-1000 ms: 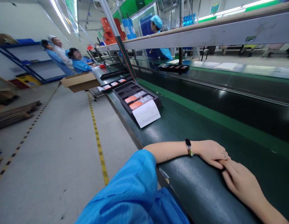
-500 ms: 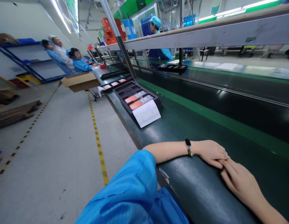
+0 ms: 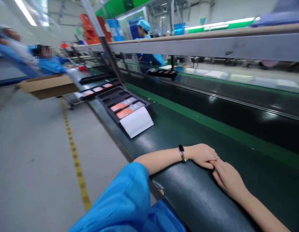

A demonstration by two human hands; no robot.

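My left hand (image 3: 202,155) and my right hand (image 3: 230,180) are clasped together on the dark green bench top (image 3: 188,190). The left hand's fingers wrap over the fingers of the right, and its thumb shows on the near side. Part of the right hand's fingers is hidden beneath the left hand. No tool or part is visible in either one. A black-faced wristband (image 3: 181,152) is on the left wrist. Farther up the bench, a black tray (image 3: 104,98) holds orange-and-grey cards (image 3: 125,112), with a white sheet of paper (image 3: 137,122) over its near end.
Beyond the tray are another black tray (image 3: 91,94) and an open cardboard box (image 3: 50,85). A post (image 3: 101,38) and a long shelf (image 3: 200,46) stand over the bench. Co-workers in blue (image 3: 50,64) are at the far left, and another person (image 3: 149,58) is across the line.
The view has turned to the right, so the bench, trays and people sit farther left. My hands stay clasped.
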